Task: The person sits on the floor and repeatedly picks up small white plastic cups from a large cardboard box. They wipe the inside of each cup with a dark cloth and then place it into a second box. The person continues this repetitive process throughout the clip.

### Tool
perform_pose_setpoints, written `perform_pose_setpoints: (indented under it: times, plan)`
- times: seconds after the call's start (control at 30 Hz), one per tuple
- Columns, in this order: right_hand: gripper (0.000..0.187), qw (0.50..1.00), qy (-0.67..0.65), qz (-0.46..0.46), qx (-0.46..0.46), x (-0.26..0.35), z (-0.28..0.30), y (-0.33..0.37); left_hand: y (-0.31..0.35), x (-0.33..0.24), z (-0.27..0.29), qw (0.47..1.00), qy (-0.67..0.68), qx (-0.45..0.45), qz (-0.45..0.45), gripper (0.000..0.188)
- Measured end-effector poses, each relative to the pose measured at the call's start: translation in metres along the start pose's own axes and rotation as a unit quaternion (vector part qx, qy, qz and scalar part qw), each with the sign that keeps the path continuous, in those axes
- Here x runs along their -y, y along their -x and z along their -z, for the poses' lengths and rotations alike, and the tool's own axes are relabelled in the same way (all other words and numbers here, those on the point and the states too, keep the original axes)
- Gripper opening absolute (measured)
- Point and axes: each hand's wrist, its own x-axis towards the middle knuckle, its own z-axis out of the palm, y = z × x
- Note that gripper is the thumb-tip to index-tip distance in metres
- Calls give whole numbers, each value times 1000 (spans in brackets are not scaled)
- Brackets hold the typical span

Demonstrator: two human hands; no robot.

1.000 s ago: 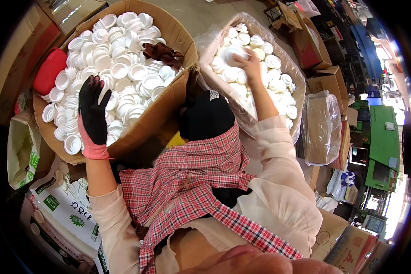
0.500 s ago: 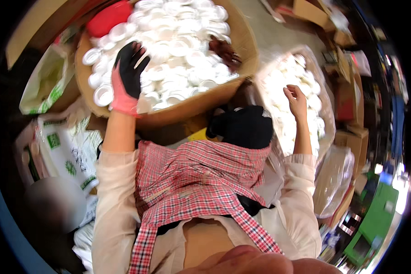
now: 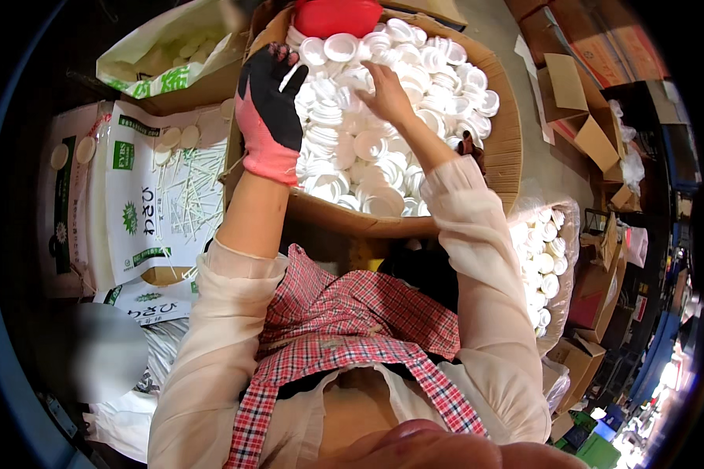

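Note:
White plastic lids (image 3: 383,168) fill a large cardboard box (image 3: 511,148) in front of me. At the box's left side is my left hand (image 3: 271,109), in a pink glove with a black palm. Its thumb stands apart from its partly bent fingers, and nothing shows in it. My bare right hand (image 3: 389,98) reaches over the lids near the middle of the box. The fingers and thumb of that hand are apart and hold nothing that I can see. A dark brown glove-like thing (image 3: 471,150) lies at the box's right side, partly behind my right sleeve.
Behind the lids sits a red container (image 3: 336,16). A plastic-lined box (image 3: 568,258) with more white pieces stands at right. On the left are a white-green bag (image 3: 117,64) and printed sheeting (image 3: 133,254) with thin white sticks (image 3: 192,195). Cardboard boxes (image 3: 571,86) stand at far right.
My right hand has gone from the lined box on the right to above the lids in the large box. My left hand stays by the left side. The view has swung left.

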Motion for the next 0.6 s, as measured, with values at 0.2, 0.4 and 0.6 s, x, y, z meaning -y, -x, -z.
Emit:
perform_pose_setpoints:
  times: [0.2,0.4,0.6]
  plan:
    - [59,984,26,-22,174,-19,-26,-37,-23,-24,28,996,82,-8,-36,28]
    - [40,965,-38,66,253,10,14,14,-26,-17,43,992,123,1,-36,31]
    - [36,983,-45,-23,178,46,87,118,1,-57,29,973,215,46,66,41]
